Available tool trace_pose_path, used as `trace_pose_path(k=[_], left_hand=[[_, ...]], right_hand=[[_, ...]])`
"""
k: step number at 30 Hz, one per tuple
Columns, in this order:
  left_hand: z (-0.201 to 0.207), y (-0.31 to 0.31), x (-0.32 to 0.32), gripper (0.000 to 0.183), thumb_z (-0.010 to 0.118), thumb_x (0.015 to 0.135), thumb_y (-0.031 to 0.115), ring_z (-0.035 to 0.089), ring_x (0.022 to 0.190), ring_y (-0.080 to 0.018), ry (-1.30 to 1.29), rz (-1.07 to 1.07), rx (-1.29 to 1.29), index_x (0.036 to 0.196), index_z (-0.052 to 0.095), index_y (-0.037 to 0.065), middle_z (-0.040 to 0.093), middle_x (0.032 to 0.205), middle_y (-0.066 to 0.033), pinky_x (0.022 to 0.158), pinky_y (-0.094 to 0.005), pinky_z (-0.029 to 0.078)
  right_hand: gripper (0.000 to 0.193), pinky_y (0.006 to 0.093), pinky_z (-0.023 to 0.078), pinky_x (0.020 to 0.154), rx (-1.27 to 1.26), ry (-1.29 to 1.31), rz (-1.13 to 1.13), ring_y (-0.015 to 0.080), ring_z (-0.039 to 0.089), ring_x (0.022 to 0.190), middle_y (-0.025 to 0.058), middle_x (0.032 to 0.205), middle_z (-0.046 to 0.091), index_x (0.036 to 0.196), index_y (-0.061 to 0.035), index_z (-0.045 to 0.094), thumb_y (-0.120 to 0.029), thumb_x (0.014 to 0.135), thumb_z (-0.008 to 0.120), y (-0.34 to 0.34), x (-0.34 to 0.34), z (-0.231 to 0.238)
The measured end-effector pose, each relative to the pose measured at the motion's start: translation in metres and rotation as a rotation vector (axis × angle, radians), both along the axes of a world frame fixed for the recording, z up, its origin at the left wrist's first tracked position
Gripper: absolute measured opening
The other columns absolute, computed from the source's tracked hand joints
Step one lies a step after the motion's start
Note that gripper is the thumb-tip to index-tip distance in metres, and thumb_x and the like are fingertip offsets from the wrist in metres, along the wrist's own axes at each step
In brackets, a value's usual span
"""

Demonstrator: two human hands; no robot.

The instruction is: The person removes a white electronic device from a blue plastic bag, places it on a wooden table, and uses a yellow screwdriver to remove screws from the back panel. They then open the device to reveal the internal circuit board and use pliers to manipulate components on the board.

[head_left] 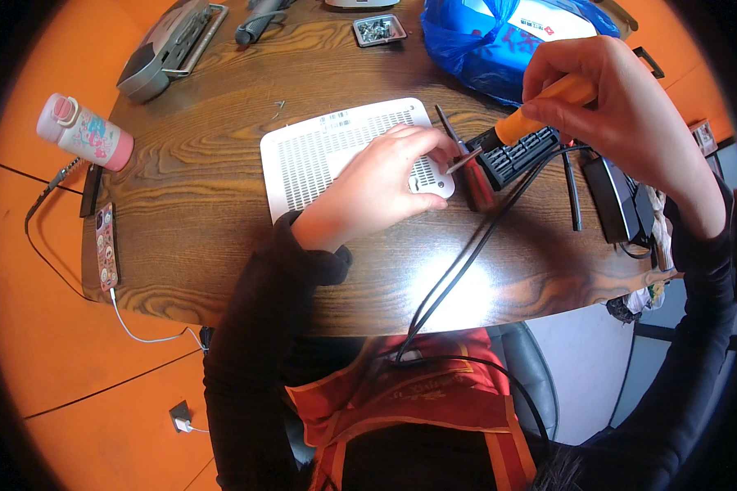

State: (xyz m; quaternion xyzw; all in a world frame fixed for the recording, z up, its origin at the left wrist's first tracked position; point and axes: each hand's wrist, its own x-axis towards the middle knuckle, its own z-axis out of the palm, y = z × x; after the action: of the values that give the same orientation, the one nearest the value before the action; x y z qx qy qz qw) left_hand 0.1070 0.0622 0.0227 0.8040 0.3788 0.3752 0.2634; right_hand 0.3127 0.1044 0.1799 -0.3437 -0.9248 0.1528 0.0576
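Note:
A white router-like casing (299,176) with rows of slots lies flat on the wooden table. Across its right part rests my left hand (385,176), thumb at the near edge and fingers curled at the right side, holding it. Raised to the right, my right hand (594,90) is closed round the orange handle of a screwdriver (520,124). Its metal tip slants down to the casing's right edge, near a corner screw hole; whether it touches cannot be told. Beside that edge lies a red-handled screwdriver (479,192), next to a black ribbed plastic piece (520,155).
Dark cables (467,258) run over the table's front edge. A blue plastic bag (467,53) and a small tray of screws (379,31) stand at the back. A black box (618,200) is on the right; a pink bottle (90,135) and phone (106,245) are on the left.

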Motion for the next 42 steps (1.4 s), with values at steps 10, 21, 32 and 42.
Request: trace_pose_path(k=[10,21,32,42], left_hand=[[0.003,-0.002,0.001,0.047,0.072,0.064,0.009,0.059,0.091,-0.0218,0.017,0.032,-0.081,0.107,0.053,0.004,0.060,0.090,-0.0074,0.085,-0.0327,0.044],[0.001,-0.002,0.001,0.045,0.071,0.065,0.010,0.058,0.089,-0.0206,0.005,0.048,-0.065,0.106,0.054,0.004,0.059,0.090,-0.0072,0.084,-0.0316,0.045],[0.001,-0.002,0.001,0.045,0.072,0.065,0.010,0.058,0.088,-0.0211,0.002,0.049,-0.071,0.106,0.055,0.004,0.059,0.089,-0.0076,0.083,-0.0322,0.045],[0.000,-0.004,0.002,0.043,0.072,0.066,0.011,0.053,0.091,-0.0249,-0.005,0.048,-0.093,0.104,0.054,0.005,0.058,0.088,-0.0075,0.083,-0.0347,0.042]], right_hand=[[0.010,0.0219,0.043,0.053,0.056,-0.047,0.038,0.0117,0.058,0.061,0.0066,0.071,0.059,0.082,-0.0009,0.060,-0.009,0.081,0.065,-0.007,-0.011,0.000],[0.009,0.0214,0.042,0.051,0.045,-0.040,0.015,0.0111,0.056,0.057,0.0064,0.070,0.058,0.081,-0.0004,0.059,-0.008,0.081,0.064,-0.013,-0.019,0.003],[0.011,0.0234,0.041,0.052,0.105,-0.034,0.061,0.0119,0.055,0.057,0.0058,0.066,0.057,0.080,-0.0010,0.059,-0.011,0.083,0.062,-0.013,-0.023,0.002],[0.010,0.0274,0.045,0.053,0.213,-0.230,0.158,0.0221,0.060,0.059,0.0094,0.072,0.060,0.085,-0.0030,0.059,-0.013,0.086,0.060,-0.010,-0.030,0.009]])
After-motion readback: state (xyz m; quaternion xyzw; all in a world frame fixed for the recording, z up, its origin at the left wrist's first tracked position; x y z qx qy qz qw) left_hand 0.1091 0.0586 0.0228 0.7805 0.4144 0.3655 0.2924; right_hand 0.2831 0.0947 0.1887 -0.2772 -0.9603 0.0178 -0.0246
